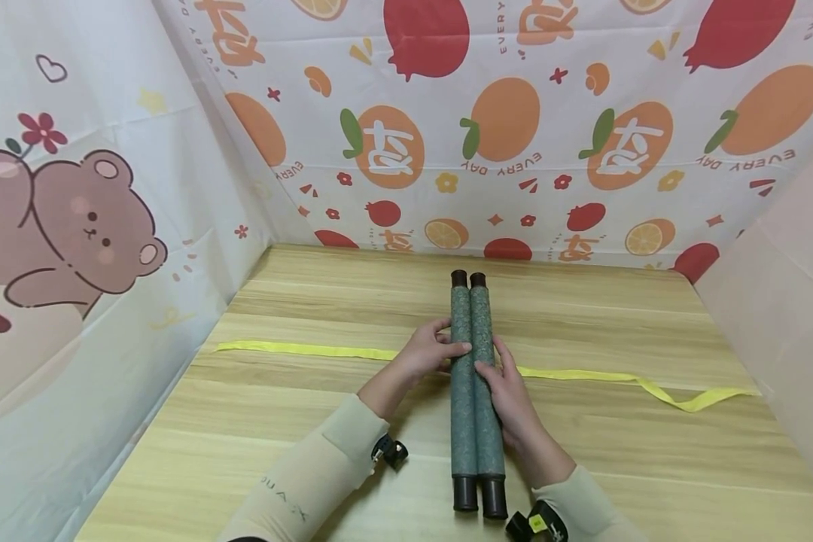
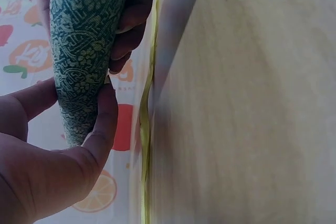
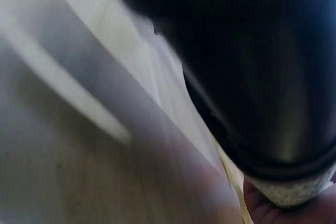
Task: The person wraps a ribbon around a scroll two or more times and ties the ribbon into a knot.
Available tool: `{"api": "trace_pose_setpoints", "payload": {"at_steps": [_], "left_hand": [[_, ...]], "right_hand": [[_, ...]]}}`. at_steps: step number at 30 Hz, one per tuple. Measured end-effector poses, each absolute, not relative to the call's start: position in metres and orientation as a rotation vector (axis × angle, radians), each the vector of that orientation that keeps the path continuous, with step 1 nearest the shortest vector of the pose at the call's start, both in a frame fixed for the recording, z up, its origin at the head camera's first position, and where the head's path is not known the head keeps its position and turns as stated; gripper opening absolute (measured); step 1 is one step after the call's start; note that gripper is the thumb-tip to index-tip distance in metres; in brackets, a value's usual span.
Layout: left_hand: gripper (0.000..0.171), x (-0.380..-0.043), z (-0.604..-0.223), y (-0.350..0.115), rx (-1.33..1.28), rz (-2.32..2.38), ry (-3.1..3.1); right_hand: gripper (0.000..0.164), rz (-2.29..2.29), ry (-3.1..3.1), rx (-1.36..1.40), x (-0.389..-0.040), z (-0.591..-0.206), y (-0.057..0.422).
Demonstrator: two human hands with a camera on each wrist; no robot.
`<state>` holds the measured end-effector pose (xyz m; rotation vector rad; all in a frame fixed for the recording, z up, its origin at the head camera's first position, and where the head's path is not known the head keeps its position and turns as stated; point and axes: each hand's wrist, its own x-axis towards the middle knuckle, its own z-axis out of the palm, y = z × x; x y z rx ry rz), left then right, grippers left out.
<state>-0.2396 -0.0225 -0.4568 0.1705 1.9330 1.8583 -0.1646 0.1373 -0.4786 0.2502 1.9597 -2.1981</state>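
Observation:
A hand scroll, rolled up from both ends into two side-by-side rolls, has patterned green cloth and dark end knobs. My left hand grips the left roll, thumb on top and fingers partly hidden behind it. On the other side my right hand holds the right roll, its thumb on top too. A long yellow ribbon runs across the table beneath the scroll. The left wrist view shows the scroll's floral weave raised off the tabletop. One dark knob fills much of the right wrist view.
The wood-grain table meets a fruit-print cloth at the back. A bear-print cloth hangs along the left, and a pale cloth on the right. The ribbon's right part lies in loose waves.

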Motion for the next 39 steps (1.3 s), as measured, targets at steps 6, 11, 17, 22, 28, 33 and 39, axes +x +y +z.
{"api": "trace_pose_setpoints", "payload": {"at_steps": [6,11,17,22,28,33,39], "left_hand": [[0.072,-0.241,-0.456,-0.020,0.160,1.839,1.978],[0.069,-0.242,-0.458,-0.019,0.183,1.811,2.038],[0.061,-0.243,-0.461,-0.017,0.181,1.777,2.089],[0.077,-0.244,-0.462,-0.016,0.172,1.747,2.137],[0.073,-0.244,-0.462,-0.013,0.198,1.694,2.200],[0.069,-0.245,-0.461,-0.013,0.245,1.644,2.247],[0.065,-0.243,-0.458,-0.011,0.335,1.552,2.328]], "right_hand": [[0.062,-2.152,2.041,0.240,-0.168,-0.477,0.140],[0.063,-2.073,2.130,0.220,-0.169,-0.474,0.143],[0.063,-1.921,2.323,0.142,-0.171,-0.472,0.148],[0.066,-1.737,2.486,0.081,-0.174,-0.474,0.148],[0.067,-1.651,2.553,0.074,-0.174,-0.476,0.148],[0.067,-1.642,2.574,0.060,-0.175,-0.478,0.149],[0.067,-1.581,2.621,0.076,-0.177,-0.480,0.149]]}}
